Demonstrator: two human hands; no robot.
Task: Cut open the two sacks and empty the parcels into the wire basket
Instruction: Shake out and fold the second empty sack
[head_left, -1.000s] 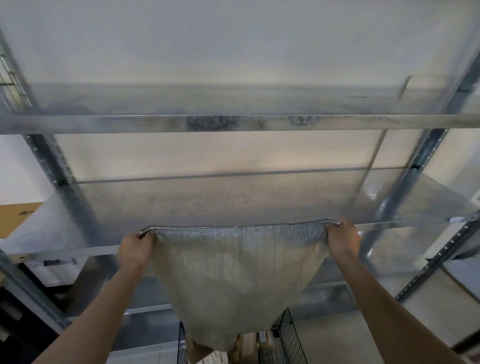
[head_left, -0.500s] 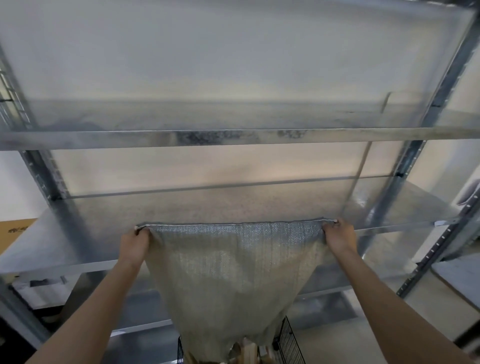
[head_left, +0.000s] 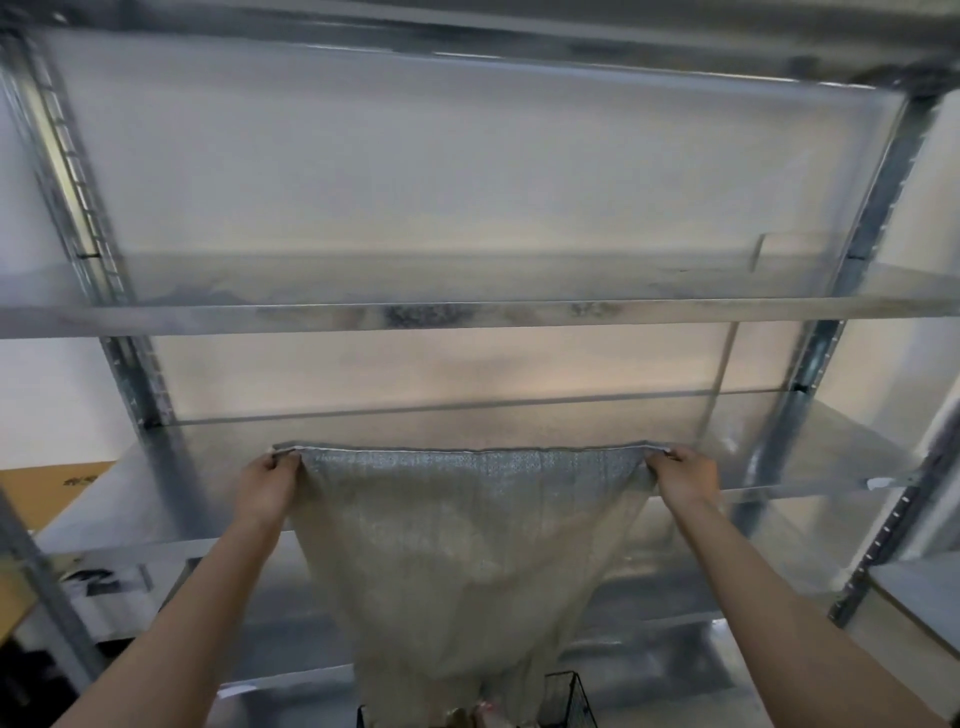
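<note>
Head view: woven sack (head_left: 467, 545) held up by its two upper corners, stretched flat, hanging in front of the metal shelving (head_left: 467, 314). Its narrowed lower end reaches the rim of the wire basket (head_left: 569, 699) below. Left hand (head_left: 267, 486) pinches the sack's left corner with curled fingers. Right hand (head_left: 685, 480) pinches the right corner likewise. Cardboard box (head_left: 47, 493) sits beyond the shelving's left post.

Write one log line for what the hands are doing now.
left hand: grips corner of grey woven sack | right hand: grips other corner | sack: held up, hangs down to black wire basket
</note>
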